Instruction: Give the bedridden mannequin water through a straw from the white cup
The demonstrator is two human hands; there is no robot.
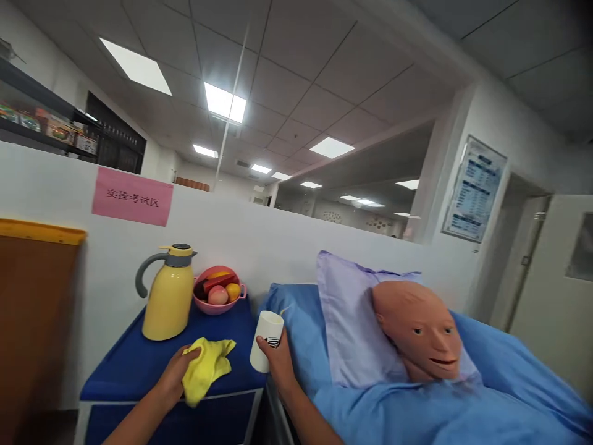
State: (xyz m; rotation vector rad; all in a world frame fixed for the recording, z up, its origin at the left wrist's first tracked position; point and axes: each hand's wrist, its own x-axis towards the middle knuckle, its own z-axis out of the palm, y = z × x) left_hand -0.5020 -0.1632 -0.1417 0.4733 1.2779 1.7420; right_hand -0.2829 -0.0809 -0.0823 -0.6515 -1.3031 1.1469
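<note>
My left hand (176,372) grips a crumpled yellow cloth (207,369), which hangs over the front part of the blue bedside cabinet (115,378). In my right hand (277,357) is a white paper cup (262,341) with a black striped mark, held nearly upright between the cabinet and the bed. A thin pale strip, perhaps a straw (286,309), sticks out at the cup's rim. Behind my left hand stands a yellow thermos jug (169,300) with a grey handle. To the right, a manikin's head (421,327) rests on a lilac pillow (345,321).
A pink basket (215,308) of fruit sits at the back of the cabinet. Blue bedding (384,414) covers the bed on the right. A white partition (259,241) with a pink sign (133,196) runs behind. At far left stands a brown board (32,321) with a yellow top edge.
</note>
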